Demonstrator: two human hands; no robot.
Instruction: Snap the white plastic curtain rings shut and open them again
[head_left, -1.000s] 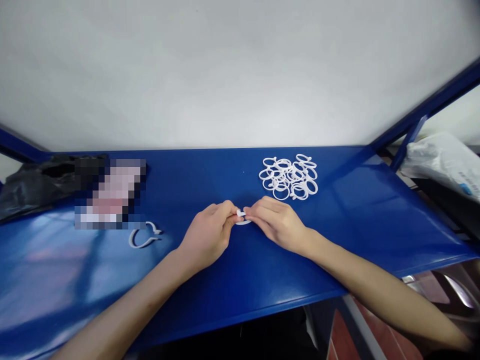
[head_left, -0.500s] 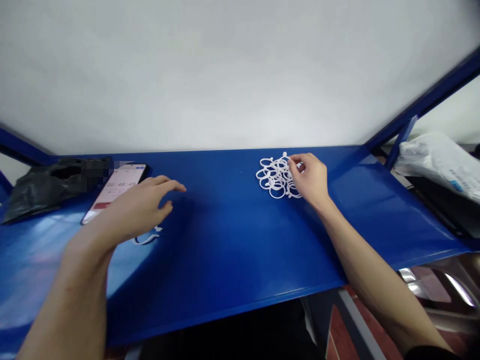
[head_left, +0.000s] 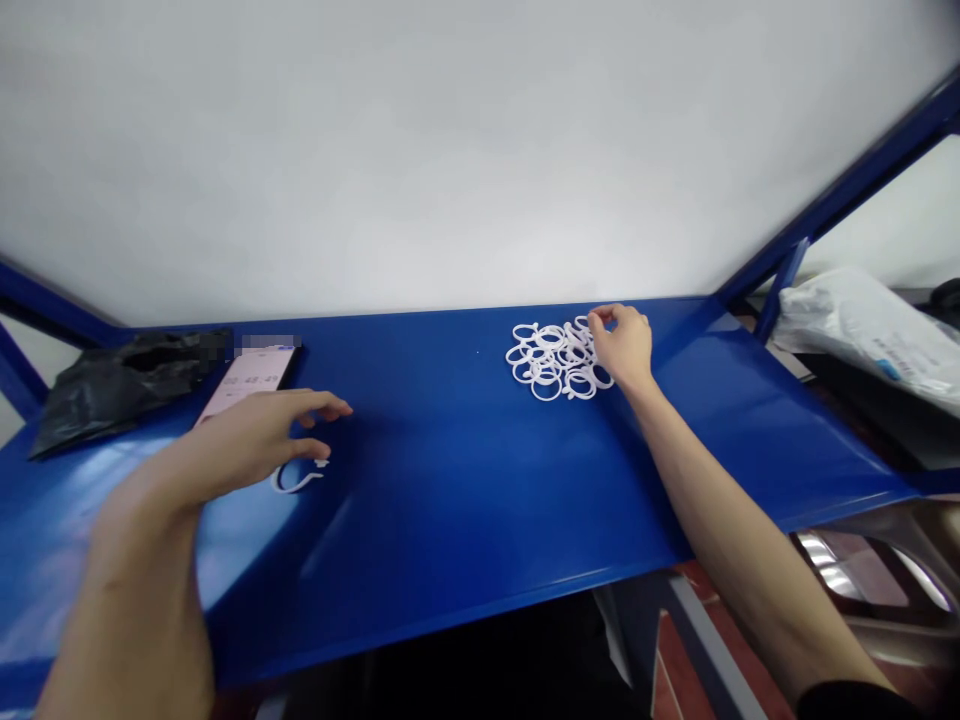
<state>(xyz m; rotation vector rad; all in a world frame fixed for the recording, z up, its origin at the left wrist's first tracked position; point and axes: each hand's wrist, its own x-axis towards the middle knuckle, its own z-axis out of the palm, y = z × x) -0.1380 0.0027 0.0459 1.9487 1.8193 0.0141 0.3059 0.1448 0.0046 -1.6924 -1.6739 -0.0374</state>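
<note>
On the blue table top (head_left: 420,470), to the right of the middle, lies a pile of white plastic shower curtain rings (head_left: 546,372), each with a small knob. My right hand (head_left: 627,345) is at the pile's right edge, thumb and fingers pinched on a ring (head_left: 583,323) that its fingertips partly hide. Over at the left, my left hand (head_left: 281,430) hovers palm down, its fingers and thumb apart with nothing between them. Just below that thumb rests a single curtain ring (head_left: 296,487), sprung apart at its ends.
A phone (head_left: 251,378) showing a timer lies behind my left hand, partly covered by it. Next to it is a crumpled black plastic bag (head_left: 124,385). Blue frame bars (head_left: 784,290) and a clear plastic package (head_left: 870,330) stand at the right. A white wall (head_left: 450,160) rises behind.
My left hand has come slightly down and nearer to the single ring. My right hand remains at the pile, where the rings at its right edge have shifted a little. The view has tilted slightly.
</note>
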